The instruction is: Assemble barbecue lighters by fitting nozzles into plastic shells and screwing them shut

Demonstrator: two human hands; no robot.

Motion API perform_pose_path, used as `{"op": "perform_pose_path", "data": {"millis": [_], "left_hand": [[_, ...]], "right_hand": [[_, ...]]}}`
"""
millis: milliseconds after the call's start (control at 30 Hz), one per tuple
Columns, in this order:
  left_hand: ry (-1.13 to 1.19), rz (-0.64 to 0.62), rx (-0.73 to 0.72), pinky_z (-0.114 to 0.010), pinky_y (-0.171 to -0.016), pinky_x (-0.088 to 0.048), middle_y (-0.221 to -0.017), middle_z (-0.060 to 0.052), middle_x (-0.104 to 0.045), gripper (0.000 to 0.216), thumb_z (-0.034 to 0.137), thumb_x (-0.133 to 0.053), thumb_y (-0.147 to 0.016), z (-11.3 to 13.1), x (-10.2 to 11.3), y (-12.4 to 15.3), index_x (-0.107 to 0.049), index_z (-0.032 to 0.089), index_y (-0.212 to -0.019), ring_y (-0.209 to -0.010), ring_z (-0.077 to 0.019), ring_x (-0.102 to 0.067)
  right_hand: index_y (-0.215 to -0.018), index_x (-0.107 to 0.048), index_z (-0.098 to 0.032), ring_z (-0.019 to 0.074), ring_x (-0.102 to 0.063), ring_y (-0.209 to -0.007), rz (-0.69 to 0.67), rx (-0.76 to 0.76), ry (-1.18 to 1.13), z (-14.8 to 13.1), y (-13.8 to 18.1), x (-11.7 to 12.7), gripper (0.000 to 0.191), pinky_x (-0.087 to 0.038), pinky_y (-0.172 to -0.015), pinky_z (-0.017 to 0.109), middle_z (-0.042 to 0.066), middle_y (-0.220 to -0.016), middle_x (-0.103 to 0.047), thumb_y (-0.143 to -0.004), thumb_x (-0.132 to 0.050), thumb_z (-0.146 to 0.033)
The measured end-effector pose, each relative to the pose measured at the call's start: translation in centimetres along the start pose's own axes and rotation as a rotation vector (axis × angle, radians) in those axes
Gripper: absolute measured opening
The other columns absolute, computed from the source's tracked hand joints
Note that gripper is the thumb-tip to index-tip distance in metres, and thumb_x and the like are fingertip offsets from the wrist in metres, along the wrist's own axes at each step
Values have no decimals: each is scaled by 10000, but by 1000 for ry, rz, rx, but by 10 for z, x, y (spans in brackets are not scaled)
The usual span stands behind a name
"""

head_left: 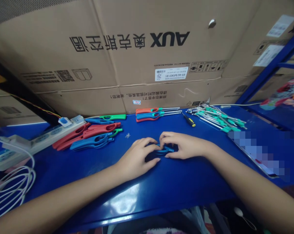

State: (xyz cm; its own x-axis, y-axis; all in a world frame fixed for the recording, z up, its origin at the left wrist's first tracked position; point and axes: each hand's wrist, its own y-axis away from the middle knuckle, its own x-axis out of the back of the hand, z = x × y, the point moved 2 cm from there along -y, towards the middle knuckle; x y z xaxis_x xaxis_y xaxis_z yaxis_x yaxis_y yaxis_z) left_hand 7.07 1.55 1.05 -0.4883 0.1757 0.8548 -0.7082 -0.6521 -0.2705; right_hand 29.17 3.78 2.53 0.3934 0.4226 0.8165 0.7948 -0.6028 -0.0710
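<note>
1. Blue plastic forms the handle (168, 149), which sits between both hands, low over the bench (176, 185), nearer the wearer than the screwdriver (190, 121) and to its left.
2. The right hand (185, 145) grasps it, fingers bent over its far side and thumb at the near edge.
3. The left hand (138, 157) curls beside it, index finger at the handle; whether those fingers grip cannot be told.
4. Slick plastic under uneven pressure could let the handle twist or slip.
5. Small metal pins (127, 135) lie loose, well left of the screwdriver; a careless left-hand sweep could scatter them.
6. Green-ended rods (220, 118) lie heaped just right of the screwdriver; tugging one could drag others along.
</note>
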Motion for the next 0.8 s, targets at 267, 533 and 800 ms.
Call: {"op": "perform_pose_path", "data": {"millis": [267, 533, 800], "left_hand": [[1, 144, 136, -497, -1105, -462, -1245, -62, -686, 417, 366, -702, -911, -37, 5, 23, -566, 293, -1297, -1174, -273, -638], [108, 196, 118, -411, -1017, -528, -1184, -59, -680, 364, 302, -702, -907, -47, 0, 22, -601, 267, -1255, -1105, -233, -656], [164, 249, 149, -395, -947, -567, -1079, -38, -697, 439, 278, -710, -879, -50, 0, 24, -566, 253, -1293, -980, -216, -682]], "right_hand": [[-899, -681, -204, 203, -609, -993, 25, -84, 78, 15, 4, 9, 104, -490, -878, 339, 52, -1085, -633, -890, -715, -302], [-867, -639, -204, 184, -603, -967, 113, -52, 8, 16, 0, 7, 171, -492, -889, 330, 49, -1040, -609, -900, -722, -350], [-819, -649, -206, 157, -566, -710, 616, -109, 207, 24, 0, 14, 177, -447, -631, 293, 22, -785, -621, -959, -627, -314]]}}
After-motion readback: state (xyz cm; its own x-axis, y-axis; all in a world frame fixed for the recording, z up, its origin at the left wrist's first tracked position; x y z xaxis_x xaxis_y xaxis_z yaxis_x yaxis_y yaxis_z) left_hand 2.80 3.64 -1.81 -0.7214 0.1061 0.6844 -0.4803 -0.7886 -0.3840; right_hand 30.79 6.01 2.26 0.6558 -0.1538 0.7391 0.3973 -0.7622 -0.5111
